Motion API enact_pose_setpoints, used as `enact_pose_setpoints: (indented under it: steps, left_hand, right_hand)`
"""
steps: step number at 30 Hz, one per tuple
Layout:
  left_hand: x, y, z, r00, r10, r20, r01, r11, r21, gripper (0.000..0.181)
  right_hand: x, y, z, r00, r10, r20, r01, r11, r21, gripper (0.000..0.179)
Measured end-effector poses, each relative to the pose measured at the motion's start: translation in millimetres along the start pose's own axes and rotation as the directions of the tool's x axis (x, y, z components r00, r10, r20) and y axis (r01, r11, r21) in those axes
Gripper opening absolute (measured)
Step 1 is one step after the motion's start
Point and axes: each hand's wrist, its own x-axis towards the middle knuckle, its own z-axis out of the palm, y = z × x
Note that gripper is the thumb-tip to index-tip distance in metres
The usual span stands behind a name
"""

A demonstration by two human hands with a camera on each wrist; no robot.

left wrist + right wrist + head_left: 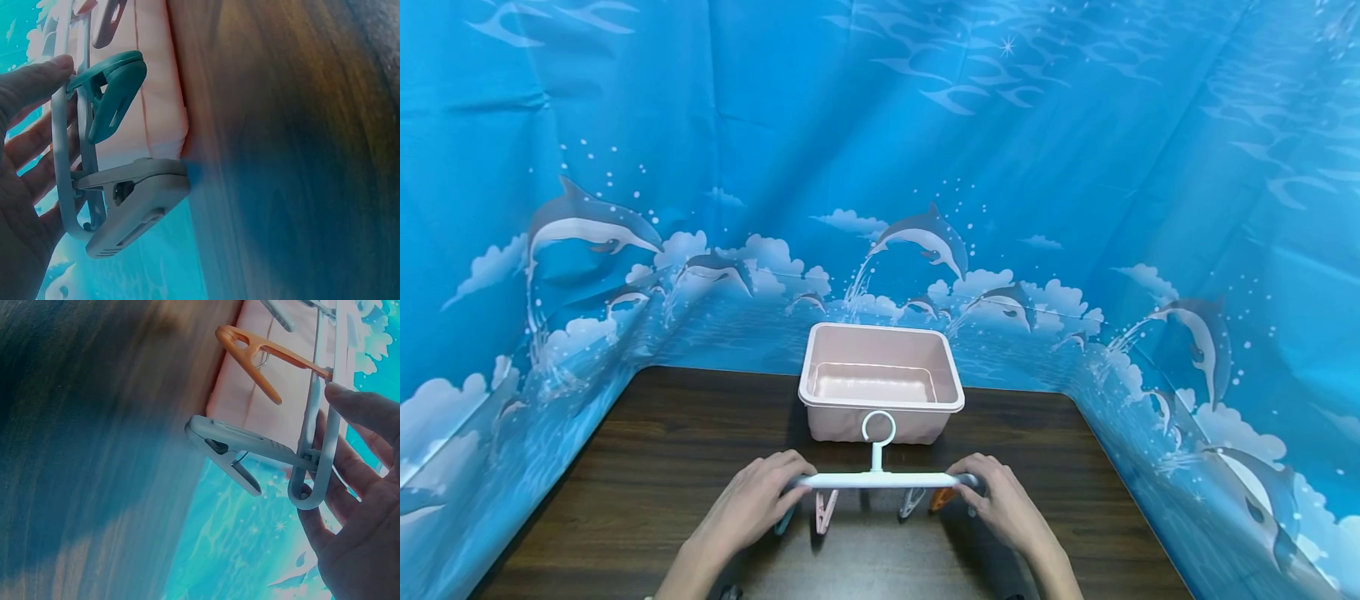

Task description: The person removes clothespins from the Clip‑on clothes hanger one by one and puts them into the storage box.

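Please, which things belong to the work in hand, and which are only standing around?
Part of the work:
white hanger, held by left hand and right hand
its pink clip, teal clip, orange clip and gray clips

Apparently just there:
pink bin, untouched, behind
dark table
dolphin backdrop

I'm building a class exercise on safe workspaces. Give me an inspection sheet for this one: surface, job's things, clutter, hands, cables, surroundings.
Surface: dark wood-grain table; a pale pink bin stands on its far side.
Job's things: white hanger with a ring-shaped hook, clips hanging from it, among them a teal clip, a pink clip and an orange clip.
Clutter: small dark shape cut off at the head view's bottom edge; cannot tell what.
Hands: left hand and right hand grip opposite ends of the hanger.
Cables: nothing seen.
Surroundings: blue dolphin-print backdrop, creased.
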Motion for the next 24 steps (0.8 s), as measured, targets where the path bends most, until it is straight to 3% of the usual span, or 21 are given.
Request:
enact_pose_setpoints:
  steps: [9,17,24]
  left_hand:
    - [2.9,4.2,-1.5,0.999,0.0,-0.033,0.001,0.999,0.042,0.033]
    - [9.4,4.9,-6.3,0.991,0.089,-0.099,-0.079,0.991,0.103,0.019]
    - [19.9,3.3,-16.4,0.978,0.152,-0.141,-0.133,0.982,0.135,0.023]
  right_hand:
    - [1.3,-4,-4,0.999,0.008,-0.047,-0.007,1.0,0.01,0.023]
    - [5.0,-5,-10,0.998,-0.004,-0.058,0.004,1.0,0.012,0.022]
    - [9.0,-8,-18,0.994,-0.065,-0.091,0.067,0.998,0.02,0.023]
